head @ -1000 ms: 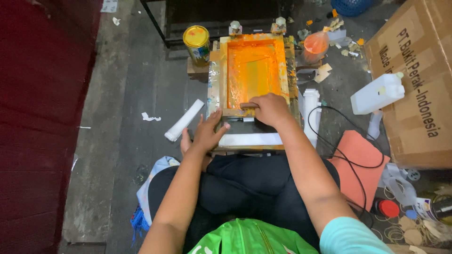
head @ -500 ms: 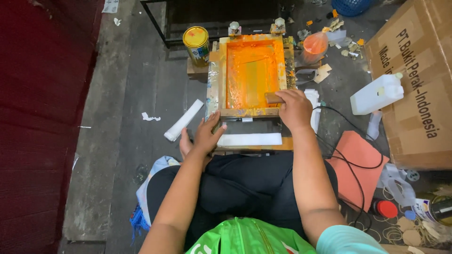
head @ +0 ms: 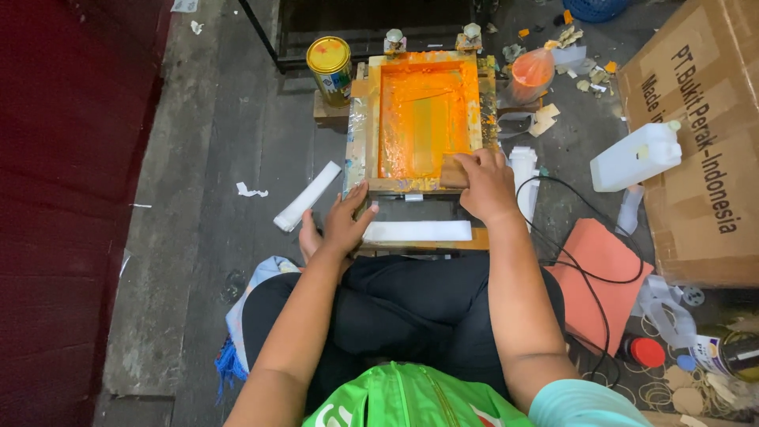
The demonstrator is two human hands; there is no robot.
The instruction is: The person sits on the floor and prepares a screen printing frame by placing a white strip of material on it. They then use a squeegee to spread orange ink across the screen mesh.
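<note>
A wooden screen-printing frame [head: 365, 119] covered in orange ink lies tilted up on a small wooden stand in front of me. My right hand [head: 484, 183] grips a wooden squeegee [head: 452, 170] at the frame's near right corner. My left hand [head: 345, 222] rests with fingers spread at the frame's near left corner, touching its wooden edge. A white strip [head: 417, 231] lies on the stand below the frame, between my hands.
A yellow-lidded paint can [head: 330, 68] stands left of the frame, an orange-stained cup [head: 531, 73] to the right. A white jerrycan [head: 635, 156], a large cardboard box [head: 696, 134], an orange pad [head: 601, 273], a black cable [head: 577, 237] and a second white strip [head: 307, 195] lie around.
My right hand has slid with the squeegee from the frame's near middle to its near right corner. The frame's near edge has come up, uncovering the white strip.
</note>
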